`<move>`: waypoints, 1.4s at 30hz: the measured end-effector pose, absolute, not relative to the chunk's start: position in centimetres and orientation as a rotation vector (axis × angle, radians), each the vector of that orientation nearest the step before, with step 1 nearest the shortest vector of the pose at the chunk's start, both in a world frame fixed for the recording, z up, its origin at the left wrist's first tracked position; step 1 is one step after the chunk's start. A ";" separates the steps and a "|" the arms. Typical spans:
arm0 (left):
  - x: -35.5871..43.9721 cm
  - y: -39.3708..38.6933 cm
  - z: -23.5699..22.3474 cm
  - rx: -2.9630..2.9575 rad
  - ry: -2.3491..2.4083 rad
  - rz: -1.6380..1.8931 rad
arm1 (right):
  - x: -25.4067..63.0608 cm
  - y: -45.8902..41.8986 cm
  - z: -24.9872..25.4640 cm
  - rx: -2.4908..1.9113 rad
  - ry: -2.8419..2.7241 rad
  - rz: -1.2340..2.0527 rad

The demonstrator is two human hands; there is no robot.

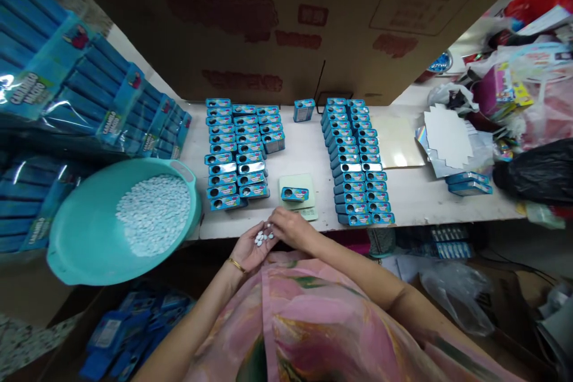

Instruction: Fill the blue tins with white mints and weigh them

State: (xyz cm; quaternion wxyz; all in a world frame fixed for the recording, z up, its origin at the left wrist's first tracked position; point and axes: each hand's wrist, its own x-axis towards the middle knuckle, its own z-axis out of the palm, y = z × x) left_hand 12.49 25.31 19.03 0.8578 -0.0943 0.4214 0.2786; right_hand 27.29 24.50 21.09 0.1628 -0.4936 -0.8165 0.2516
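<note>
Palm up, my left hand point(251, 248) is cupped under several small white candies point(261, 237). My right hand point(290, 228) reaches over that palm with its fingers pinched together, and a white piece shows at the fingertips. Just beyond my hands a small blue printed box point(295, 194) with a dark round hole on top stands on a pale, flat device like a small scale point(308, 213). On the left, a turquoise basin point(89, 233) holds a heap of the same white candies point(154, 209).
Rows of blue boxes stand left point(224, 179) and right point(353, 185) on the white table point(295, 155); one box point(304, 110) stands apart. A large carton point(268, 24) walls off the back. Wrapped blue packs point(102, 95) pile up left; bags and a silvery sheet point(452, 137) lie right.
</note>
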 end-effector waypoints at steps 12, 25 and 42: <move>12.2 25.3 19.1 -0.188 0.942 0.622 | 30.6 28.7 21.5 -1.888 -2.441 0.534; 8.4 23.7 18.0 -0.243 1.026 0.715 | 36.2 25.8 21.3 -1.788 -1.729 0.399; 8.5 24.0 17.8 -0.273 1.022 0.744 | 33.9 25.5 20.5 -1.890 -2.088 0.427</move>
